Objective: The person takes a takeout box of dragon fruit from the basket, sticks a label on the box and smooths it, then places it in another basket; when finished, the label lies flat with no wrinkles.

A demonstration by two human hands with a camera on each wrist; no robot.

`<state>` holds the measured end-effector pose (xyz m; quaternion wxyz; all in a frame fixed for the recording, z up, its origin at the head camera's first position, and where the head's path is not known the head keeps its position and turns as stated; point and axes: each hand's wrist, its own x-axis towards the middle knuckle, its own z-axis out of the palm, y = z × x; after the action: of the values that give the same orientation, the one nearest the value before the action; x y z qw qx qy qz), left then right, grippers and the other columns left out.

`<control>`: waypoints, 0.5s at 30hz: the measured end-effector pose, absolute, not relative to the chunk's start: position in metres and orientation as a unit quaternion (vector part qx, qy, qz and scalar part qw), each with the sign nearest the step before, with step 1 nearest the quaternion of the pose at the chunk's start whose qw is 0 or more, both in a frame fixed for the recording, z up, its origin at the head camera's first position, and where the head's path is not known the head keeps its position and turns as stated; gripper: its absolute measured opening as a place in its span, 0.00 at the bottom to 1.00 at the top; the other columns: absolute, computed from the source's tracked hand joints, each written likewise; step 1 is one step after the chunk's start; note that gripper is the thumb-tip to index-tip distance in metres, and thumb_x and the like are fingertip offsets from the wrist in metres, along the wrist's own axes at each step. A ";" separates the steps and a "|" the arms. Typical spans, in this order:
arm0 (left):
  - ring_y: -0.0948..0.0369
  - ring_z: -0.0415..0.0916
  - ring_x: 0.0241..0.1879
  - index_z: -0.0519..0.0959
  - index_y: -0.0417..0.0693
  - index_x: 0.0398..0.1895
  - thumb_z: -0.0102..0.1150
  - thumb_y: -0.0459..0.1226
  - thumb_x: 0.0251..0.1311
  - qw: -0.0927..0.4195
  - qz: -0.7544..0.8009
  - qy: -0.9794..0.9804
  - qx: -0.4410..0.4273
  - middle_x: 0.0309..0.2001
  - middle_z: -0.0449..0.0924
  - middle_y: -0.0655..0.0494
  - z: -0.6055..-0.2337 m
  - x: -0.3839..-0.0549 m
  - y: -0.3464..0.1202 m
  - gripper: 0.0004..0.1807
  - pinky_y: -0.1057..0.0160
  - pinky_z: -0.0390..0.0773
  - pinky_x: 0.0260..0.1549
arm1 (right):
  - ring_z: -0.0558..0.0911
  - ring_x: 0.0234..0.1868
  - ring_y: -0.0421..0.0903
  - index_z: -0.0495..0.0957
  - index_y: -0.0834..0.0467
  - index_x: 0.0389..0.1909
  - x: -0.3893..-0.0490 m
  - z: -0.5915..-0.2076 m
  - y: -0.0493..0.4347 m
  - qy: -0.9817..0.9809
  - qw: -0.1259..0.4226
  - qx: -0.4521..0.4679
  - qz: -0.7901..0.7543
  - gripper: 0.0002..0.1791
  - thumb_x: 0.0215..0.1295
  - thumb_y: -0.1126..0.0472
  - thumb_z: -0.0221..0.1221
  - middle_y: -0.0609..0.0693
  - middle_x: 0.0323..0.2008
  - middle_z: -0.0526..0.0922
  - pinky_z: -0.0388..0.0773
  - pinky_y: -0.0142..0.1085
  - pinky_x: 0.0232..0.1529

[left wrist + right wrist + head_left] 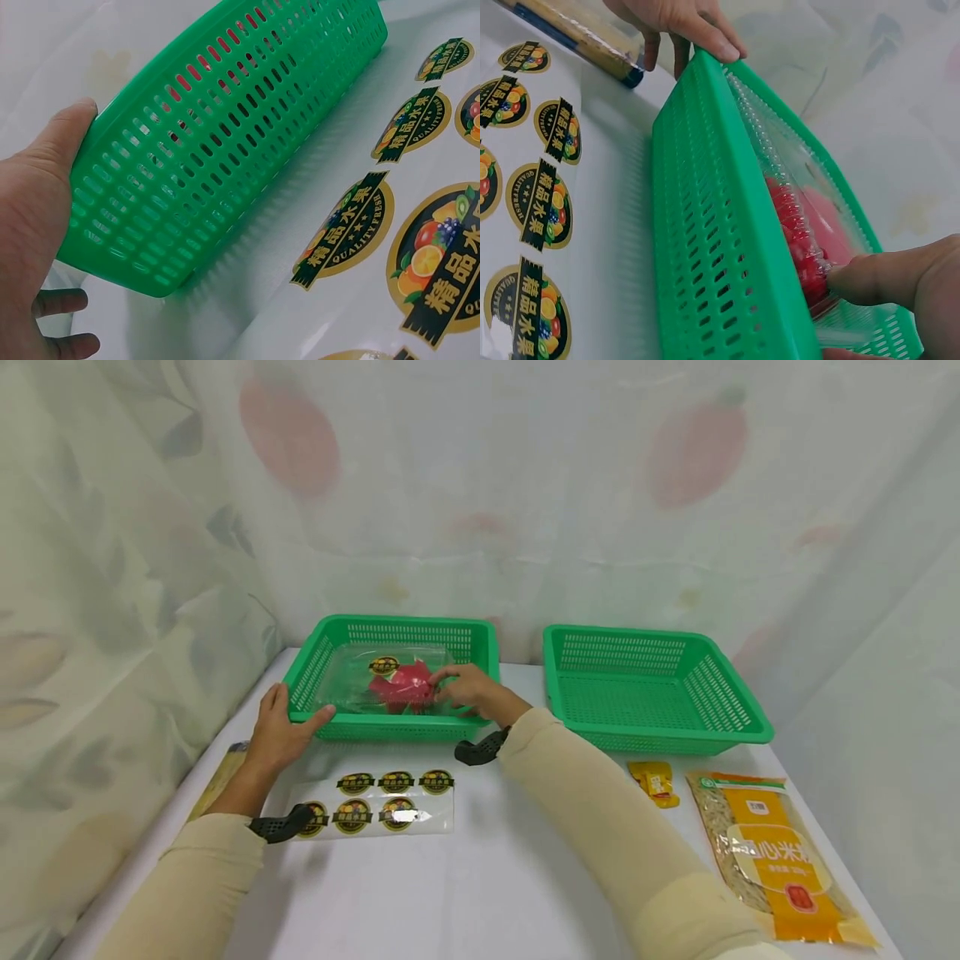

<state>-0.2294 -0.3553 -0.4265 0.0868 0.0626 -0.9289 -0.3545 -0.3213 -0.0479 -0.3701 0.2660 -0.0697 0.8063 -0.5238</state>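
A green perforated basket (405, 722) stands at the back left of the table. In it lies a clear plastic box (341, 681) with something bright red (408, 681) inside and a round black-and-gold sticker (384, 666) on top. My left hand (283, 731) grips the basket's front left corner, its thumb on the rim and its other fingers outside. Reaching over the right side, my right hand (480, 689) holds the box's right end; in the right wrist view its thumb (862, 279) touches that end. Some right-hand fingers are hidden.
A second green basket (660, 739) stands at the back right. A sheet of round stickers (375, 810) lies in front of the left basket. At right are a small yellow packet (656, 782) and an orange-and-clear food bag (780, 860). Another package (221, 781) lies behind my left forearm.
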 end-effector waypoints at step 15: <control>0.34 0.38 0.70 0.34 0.31 0.74 0.52 0.63 0.61 0.067 -0.332 -0.939 0.056 0.73 0.33 0.30 -0.420 -0.235 -0.359 0.59 0.35 0.47 0.62 | 0.74 0.55 0.59 0.78 0.54 0.58 -0.308 -0.334 -0.018 0.792 0.326 -0.140 -0.498 0.20 0.65 0.57 0.63 0.48 0.51 0.77 0.74 0.49 0.50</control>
<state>-0.2351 -0.3590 -0.4195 0.0674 0.0563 -0.9392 -0.3320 -0.3076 -0.0184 -0.3340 0.3261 -0.1398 0.7916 -0.4975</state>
